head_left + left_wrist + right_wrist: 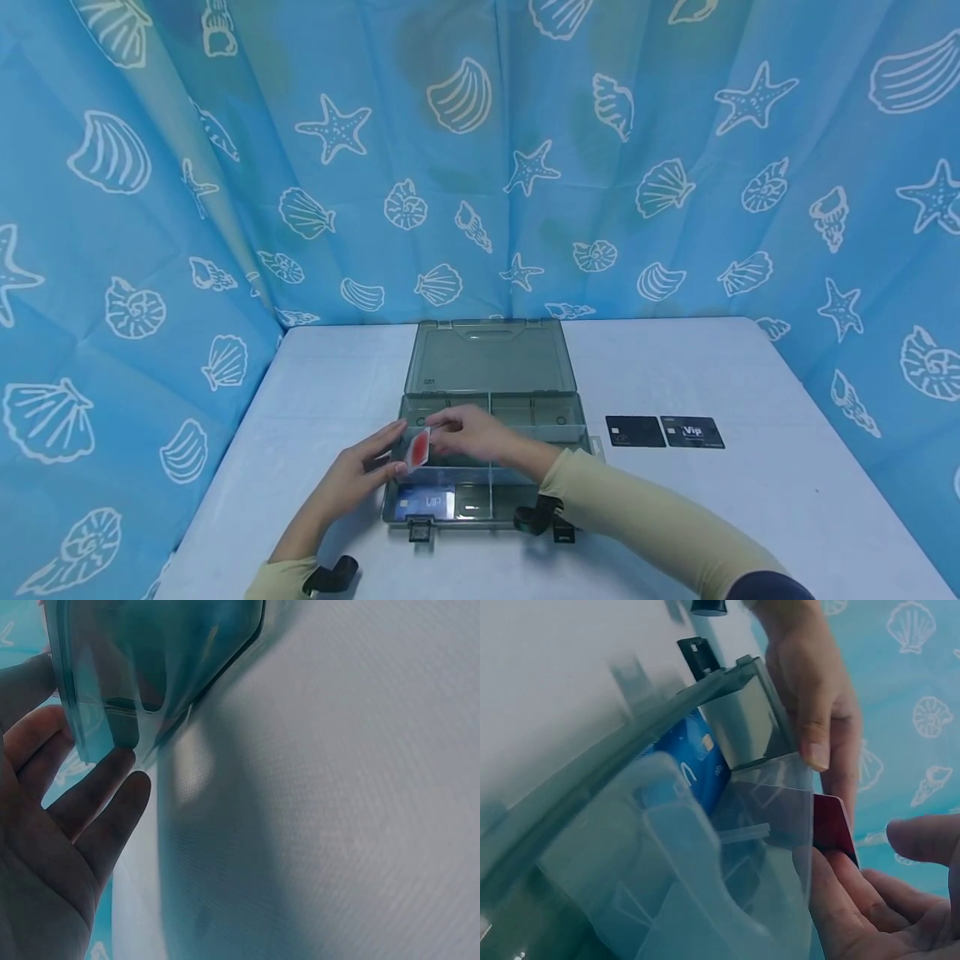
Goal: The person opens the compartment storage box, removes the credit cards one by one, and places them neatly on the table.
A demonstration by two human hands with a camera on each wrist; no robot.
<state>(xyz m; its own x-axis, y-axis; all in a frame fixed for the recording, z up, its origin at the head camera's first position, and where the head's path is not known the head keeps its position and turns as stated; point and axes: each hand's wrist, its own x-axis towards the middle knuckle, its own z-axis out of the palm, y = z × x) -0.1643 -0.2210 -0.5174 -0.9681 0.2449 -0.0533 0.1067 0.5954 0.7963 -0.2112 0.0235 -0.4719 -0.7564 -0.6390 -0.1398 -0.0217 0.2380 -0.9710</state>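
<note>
A small red card [418, 448] stands tilted between the hands at the left side of a translucent green box [390, 510]. The left hand [348, 483] has its fingers spread along that side; in the left wrist view, fingertips of the left hand [67, 802] touch the outer wall. In the right wrist view, fingers of the right hand [885, 900] touch the lower edge of the red card [831, 825], with the thumb apart. The left hand [810, 682] is at the card's upper end, its thumb at the box corner.
The box lid [489, 358] lies open toward the back. A blue card [425, 502] lies in the front left compartment, with a dark card [472, 502] beside it. Two black cards, one [635, 431] left of the other [692, 432], lie right of the box. A patterned curtain [495, 233] surrounds the table.
</note>
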